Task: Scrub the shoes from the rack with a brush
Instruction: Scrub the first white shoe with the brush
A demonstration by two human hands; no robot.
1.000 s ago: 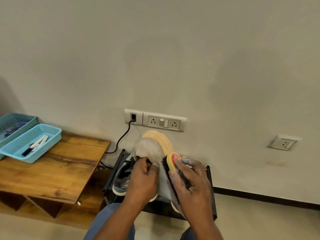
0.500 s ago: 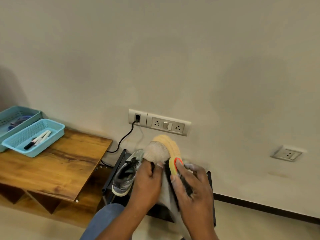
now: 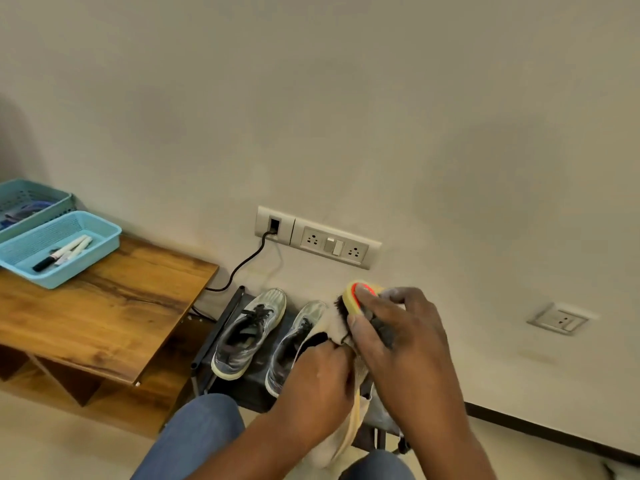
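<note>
Beige shoe [image 3: 341, 427] lowered from upright (scrubbing continues); left hand [image 3: 320, 372] gripping collar, right hand [image 3: 398, 337] clamped on brush [image 3: 358, 299].

Both forearms are seen reaching in from the near edge, bare to the wrists, and are angled toward each other so that the hands meet just right of centre. The left hand [image 3: 320, 370] is held lower and nearer, back turned up, with its fingers curled over and gripping the opening of a pale shoe [image 3: 337, 434]. The right hand [image 3: 398, 336] is raised slightly farther, knuckles up, fingers and thumb wrapped round a yellow brush [image 3: 358, 299]. Two knees in blue trousers [image 3: 197, 434] are seen below the arms.
</note>
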